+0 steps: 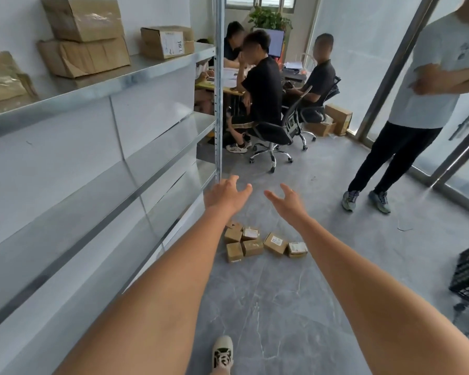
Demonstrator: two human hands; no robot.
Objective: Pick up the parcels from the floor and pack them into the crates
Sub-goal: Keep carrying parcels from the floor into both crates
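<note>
Shelving: a grey metal rack [114, 85] stood at my left, carrying worn brown cardboard boxes [83, 36].
Desk: three seated people [263, 87].

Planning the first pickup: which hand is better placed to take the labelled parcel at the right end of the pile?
Right. The right hand is open and reaches out on the same side as that parcel; the left hand is over the pile's left end.

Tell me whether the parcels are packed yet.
Not packed: the parcels lie on the floor; both hands are empty.
</note>
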